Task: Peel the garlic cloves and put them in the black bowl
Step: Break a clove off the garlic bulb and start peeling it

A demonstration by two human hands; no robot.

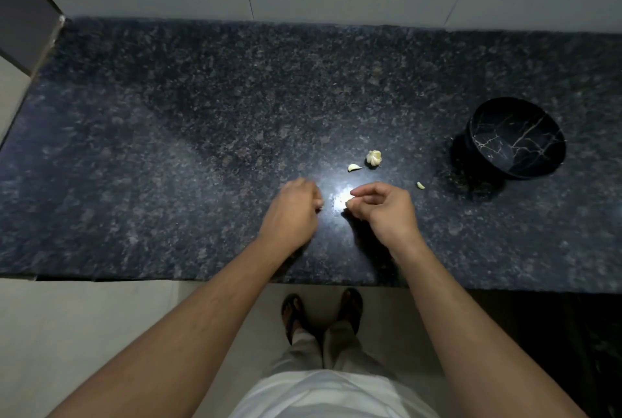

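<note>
Pale garlic clove (346,197) pinched in right hand (380,207) fingers; left hand (292,207) curled, contents hidden

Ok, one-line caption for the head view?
Hands, right hand pinching a garlic clove, left hand beside it, black bowl empty at right.

Glare on the bench (168,148) washes out whatever the right hand (380,207) pinches. The left hand (292,209) hides its own fingertips. The bench runs past both side edges.
</note>
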